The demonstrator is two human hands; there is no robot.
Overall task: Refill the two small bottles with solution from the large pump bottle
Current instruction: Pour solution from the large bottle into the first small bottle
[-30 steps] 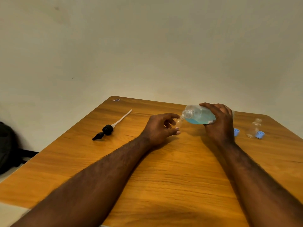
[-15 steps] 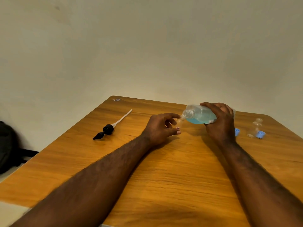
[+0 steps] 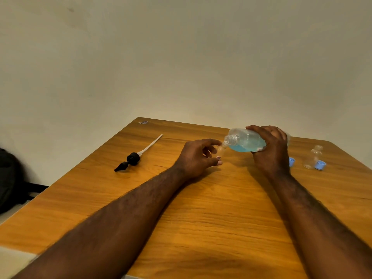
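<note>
My right hand (image 3: 271, 152) grips the large clear bottle (image 3: 244, 142), which lies tipped almost level with its open mouth pointing left; blue solution pools along its lower side. My left hand (image 3: 196, 158) holds a small clear bottle (image 3: 220, 151) upright on the table, its neck right under the large bottle's mouth; my fingers hide much of it. A second small clear bottle (image 3: 314, 157) stands uncapped at the far right beside a blue cap (image 3: 320, 165). Another blue cap (image 3: 291, 161) peeks out behind my right wrist.
The black pump head with its white dip tube (image 3: 133, 158) lies on the wooden table (image 3: 201, 218) to the left. A dark bag (image 3: 10, 178) sits on the floor beyond the table's left edge. A plain wall rises behind the table.
The large bottle has crept slightly up and right in my right hand; both hands otherwise hold their positions.
</note>
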